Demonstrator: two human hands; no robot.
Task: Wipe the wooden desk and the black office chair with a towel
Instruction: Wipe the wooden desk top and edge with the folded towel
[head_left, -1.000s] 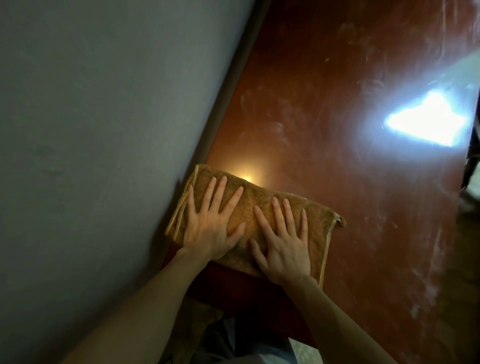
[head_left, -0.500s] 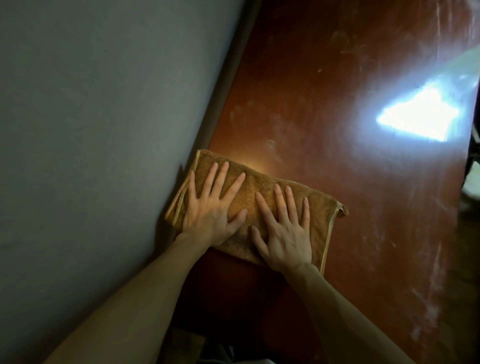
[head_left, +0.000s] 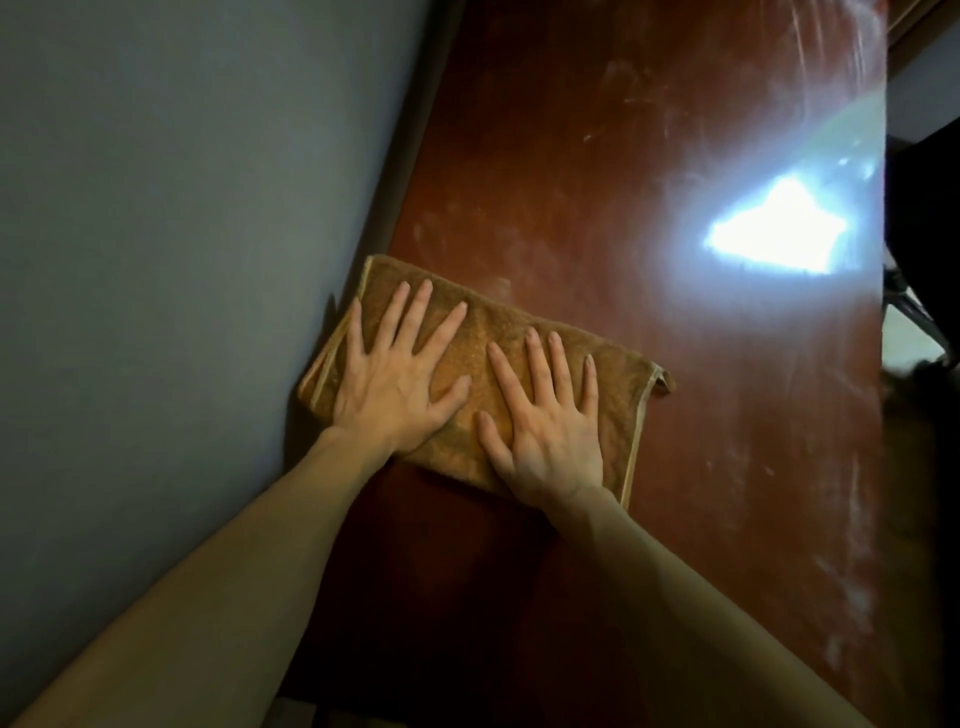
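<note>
A folded brown-orange towel (head_left: 483, 332) lies flat on the reddish-brown wooden desk (head_left: 597, 156), its left end against the wall. My left hand (head_left: 395, 374) presses on the towel's left half with fingers spread straight. On the right half my right hand (head_left: 545, 421) presses down the same way, fingers straight and apart. Dusty smears and a bright light reflection (head_left: 774, 234) mark the desk surface ahead and to the right. Part of the black office chair (head_left: 924, 218) shows past the desk's right edge.
A grey-blue wall (head_left: 182, 260) runs along the desk's left side. The desk's right edge (head_left: 883, 364) drops to a pale floor where a chair leg (head_left: 914, 317) shows. The desk stretches far ahead of the towel.
Both hands have pushed the towel forward along the wall, away from the desk's near edge. More wiped, dark desk surface now shows behind the towel.
</note>
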